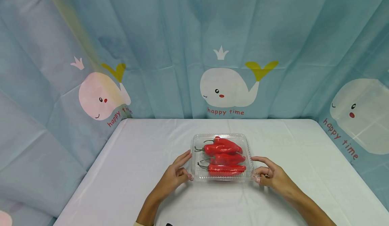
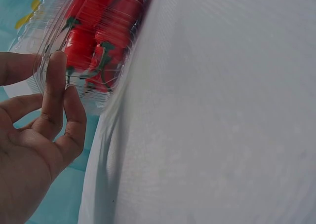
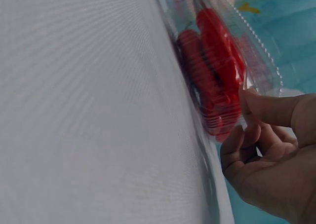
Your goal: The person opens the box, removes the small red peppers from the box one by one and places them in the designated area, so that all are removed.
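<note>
A clear plastic clamshell container [image 1: 223,178] lies on the white table in the head view, with several red chili peppers [image 1: 226,170] inside, their green stems pointing left. My left hand [image 1: 174,176] is at its left side, the thumb by the near left corner and longer fingers along the edge. The left wrist view shows that hand's fingertips pinching the clear rim, close to the stems. On the opposite side, my right hand [image 1: 270,173] grips the near right corner between thumb and curled fingers. In the right wrist view the thumb [image 3: 269,108] presses the rim.
A white cloth [image 1: 133,172] covers the table around the container. Behind and beside it hangs a blue curtain [image 1: 170,50] printed with whales and lettering. A small dark object [image 1: 169,224] shows at the bottom edge of the head view.
</note>
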The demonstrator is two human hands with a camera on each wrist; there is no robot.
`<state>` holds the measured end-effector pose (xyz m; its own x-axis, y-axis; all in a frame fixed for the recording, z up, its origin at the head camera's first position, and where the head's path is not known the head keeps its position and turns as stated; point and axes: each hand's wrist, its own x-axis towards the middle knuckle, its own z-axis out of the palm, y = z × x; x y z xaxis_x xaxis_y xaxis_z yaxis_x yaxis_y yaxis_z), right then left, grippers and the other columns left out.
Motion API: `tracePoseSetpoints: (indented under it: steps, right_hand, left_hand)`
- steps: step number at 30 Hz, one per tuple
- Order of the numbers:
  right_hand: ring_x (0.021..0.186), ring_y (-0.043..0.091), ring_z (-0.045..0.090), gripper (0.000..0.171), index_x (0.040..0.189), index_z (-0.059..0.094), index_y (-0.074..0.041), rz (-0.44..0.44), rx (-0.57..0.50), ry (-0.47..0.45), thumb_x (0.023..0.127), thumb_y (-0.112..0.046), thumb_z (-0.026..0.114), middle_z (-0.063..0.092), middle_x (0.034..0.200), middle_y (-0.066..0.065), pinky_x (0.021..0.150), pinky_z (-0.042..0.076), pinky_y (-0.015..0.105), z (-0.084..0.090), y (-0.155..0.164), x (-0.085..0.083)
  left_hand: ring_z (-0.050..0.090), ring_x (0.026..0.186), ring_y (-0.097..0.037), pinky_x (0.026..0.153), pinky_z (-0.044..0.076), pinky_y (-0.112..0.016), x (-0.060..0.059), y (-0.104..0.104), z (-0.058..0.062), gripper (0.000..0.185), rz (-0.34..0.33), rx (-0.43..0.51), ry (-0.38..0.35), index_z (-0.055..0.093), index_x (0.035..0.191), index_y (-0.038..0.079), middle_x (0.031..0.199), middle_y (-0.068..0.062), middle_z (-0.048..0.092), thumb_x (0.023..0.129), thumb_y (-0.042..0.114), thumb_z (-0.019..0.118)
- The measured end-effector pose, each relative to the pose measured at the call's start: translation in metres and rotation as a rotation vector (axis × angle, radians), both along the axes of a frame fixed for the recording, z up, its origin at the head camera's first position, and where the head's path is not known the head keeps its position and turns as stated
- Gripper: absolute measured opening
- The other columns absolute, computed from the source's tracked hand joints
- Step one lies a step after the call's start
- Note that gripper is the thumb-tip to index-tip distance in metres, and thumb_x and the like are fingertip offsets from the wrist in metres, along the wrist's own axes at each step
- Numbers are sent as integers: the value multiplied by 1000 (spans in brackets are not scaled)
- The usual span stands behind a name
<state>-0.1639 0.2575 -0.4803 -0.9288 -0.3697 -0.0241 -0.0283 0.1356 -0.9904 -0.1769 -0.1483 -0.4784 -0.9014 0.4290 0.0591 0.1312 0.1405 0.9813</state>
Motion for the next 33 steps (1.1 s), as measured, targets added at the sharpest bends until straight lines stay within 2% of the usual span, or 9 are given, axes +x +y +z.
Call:
tracePoseSetpoints:
  steps: [8, 15, 19, 23, 28, 33]
  right_hand:
    - [87, 18, 67, 66, 158, 38, -2, 28, 24, -17, 100, -6, 69, 74, 103, 12, 75, 54, 28, 1, 1, 0]
    - [91, 25, 68, 66, 159, 39, -6, 17, 45, -85, 99, -4, 65, 70, 109, 13, 78, 61, 36, 4, 4, -1]
    - [96, 22, 67, 64, 159, 38, -2, 39, 39, -58, 100, -2, 63, 64, 120, 20, 77, 64, 41, 3, 5, -2]
    - [104, 20, 66, 64, 158, 41, -5, 19, 56, -56, 100, -6, 66, 58, 132, 24, 78, 64, 43, 3, 4, -1]
    - [115, 22, 63, 65, 158, 46, -11, -33, 89, -54, 98, -11, 71, 51, 146, 23, 80, 64, 43, 6, 4, 1]
    - [120, 19, 61, 63, 158, 47, -13, -34, 92, -24, 99, -12, 70, 50, 153, 17, 83, 64, 43, 9, 5, 1]
  left_hand:
    - [66, 86, -13, 82, 54, -20, 0, -1, -1, 74, 6, -9, -4, 31, 164, -2, 176, -7, 20, 96, -7, 58]
    - [65, 88, -9, 83, 54, -20, -1, -3, -5, 74, -1, 4, 24, 32, 164, -3, 176, -12, 19, 95, -8, 58]
    - [67, 94, -14, 84, 54, -21, -1, -3, -6, 73, -4, -7, 38, 33, 164, -1, 176, -12, 19, 96, -8, 59]
    - [67, 100, -20, 85, 55, -22, 0, -3, -6, 73, 8, -35, 53, 34, 164, 2, 176, -11, 19, 97, -4, 61]
    - [67, 107, -21, 86, 56, -24, -1, -2, -5, 75, 17, -54, 69, 34, 166, 7, 177, -10, 17, 97, -1, 62]
    - [66, 117, -34, 90, 59, -31, 0, -2, 0, 76, 19, -50, 37, 28, 169, 12, 177, -9, 20, 101, 5, 61]
